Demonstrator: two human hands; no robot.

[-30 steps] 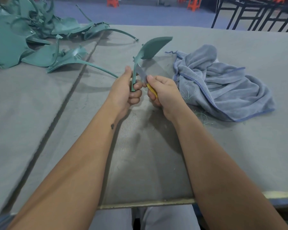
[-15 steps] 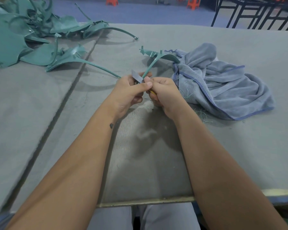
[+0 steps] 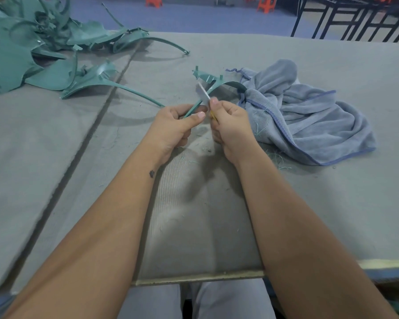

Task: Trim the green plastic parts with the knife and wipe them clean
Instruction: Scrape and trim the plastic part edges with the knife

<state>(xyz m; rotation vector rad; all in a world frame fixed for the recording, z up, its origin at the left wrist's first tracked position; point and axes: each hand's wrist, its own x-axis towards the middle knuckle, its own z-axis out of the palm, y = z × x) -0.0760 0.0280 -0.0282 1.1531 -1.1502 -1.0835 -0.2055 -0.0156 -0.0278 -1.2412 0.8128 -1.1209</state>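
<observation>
Part (image 3: 209,79) now tipped flatter beyond our hands, our left hand (image 3: 174,127) pinching its stem, our right hand (image 3: 230,128) gripping knife (image 3: 203,92), blade upon stem, towel (image 3: 309,116) just right.

Two hands are seen, a left hand (image 3: 174,125) and a right hand (image 3: 232,125). One knife (image 3: 203,93) and one green plastic part (image 3: 211,82) are held between them. One blue towel (image 3: 309,113) is counted on one grey table (image 3: 332,203). One heap of green parts (image 3: 32,49) is seen; its pieces cannot be counted. Three orange stools (image 3: 264,4) are made out behind.
</observation>
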